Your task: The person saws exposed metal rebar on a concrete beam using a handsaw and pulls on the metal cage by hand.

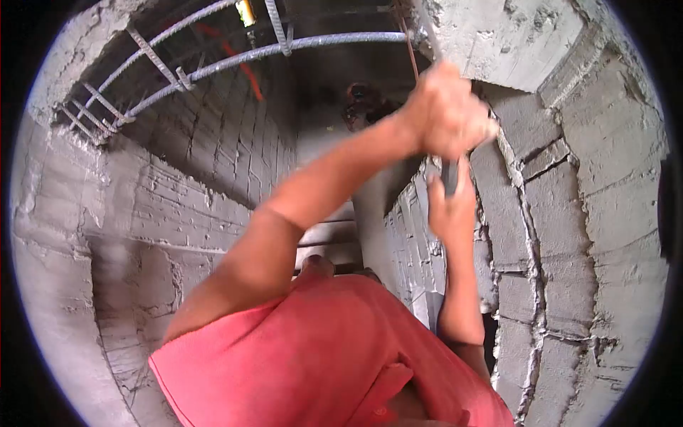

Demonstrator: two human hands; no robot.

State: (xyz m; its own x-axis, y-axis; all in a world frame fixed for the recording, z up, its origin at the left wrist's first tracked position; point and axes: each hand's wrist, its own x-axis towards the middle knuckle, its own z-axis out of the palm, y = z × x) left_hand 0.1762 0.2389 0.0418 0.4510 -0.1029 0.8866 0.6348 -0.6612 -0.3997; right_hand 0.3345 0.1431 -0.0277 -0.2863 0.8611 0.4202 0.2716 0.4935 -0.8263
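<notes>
My left hand [449,114] reaches across from the left, closed in a fist and blurred by motion. A thin grey bar [429,30] extends upward from this fist, beside the rough concrete edge. Just below, my right hand [452,206] has its thumb and fingers around a dark, narrow piece [449,176], whose upper end goes behind my left fist. Whether the bar and the dark piece are one tool cannot be made out. The grey block wall [509,220] with rough mortar joints is close to my right hand.
Curved steel bars [341,40] cross an opening at the top left, with a yellow object [245,12] near them. Block walls [192,213] line the left. Steps [331,233] lie below. A partly visible person [366,103] is farther down in shadow.
</notes>
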